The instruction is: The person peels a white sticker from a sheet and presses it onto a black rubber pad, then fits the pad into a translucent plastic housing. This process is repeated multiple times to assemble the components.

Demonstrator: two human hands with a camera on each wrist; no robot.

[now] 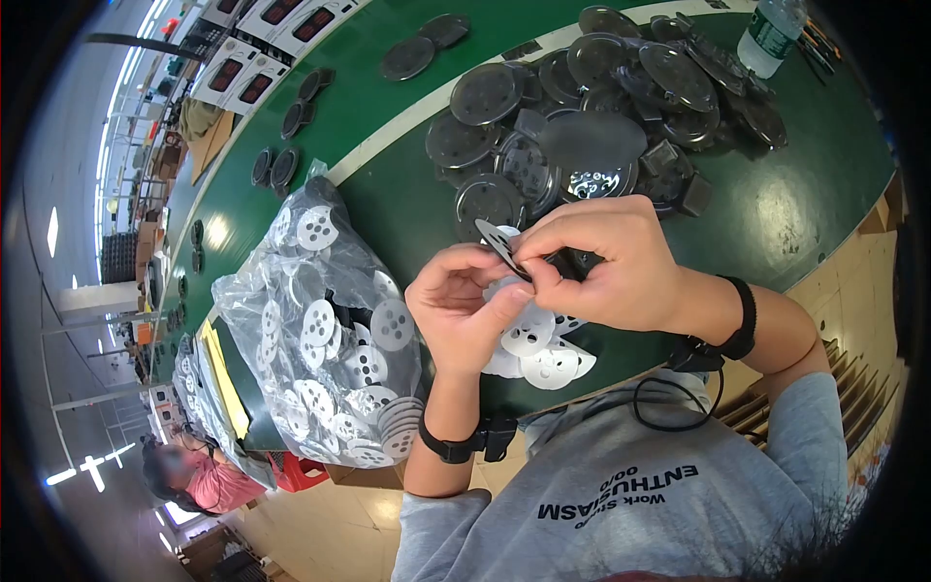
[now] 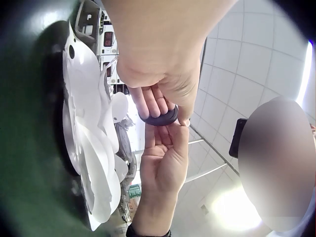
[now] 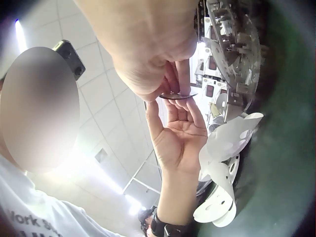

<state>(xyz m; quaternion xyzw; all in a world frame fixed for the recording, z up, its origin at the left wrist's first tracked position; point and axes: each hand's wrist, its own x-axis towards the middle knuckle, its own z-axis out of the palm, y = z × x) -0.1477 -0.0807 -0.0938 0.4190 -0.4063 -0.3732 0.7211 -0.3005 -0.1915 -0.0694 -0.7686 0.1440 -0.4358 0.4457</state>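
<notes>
Pinching a small dark disc at centre frame, the right hand grips its edge between thumb and fingertips. The left hand curls its fingers against the lower side, seemingly to steady it clear of the table. Loose white discs lie directly beneath, probably kept within reach. A bag of more sits lower left, and a dark pile lies upper right.

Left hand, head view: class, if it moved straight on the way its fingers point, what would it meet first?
The dark disc that the left hand now holds, then probably the right hand pinching its far side; depth is unclear.
</notes>
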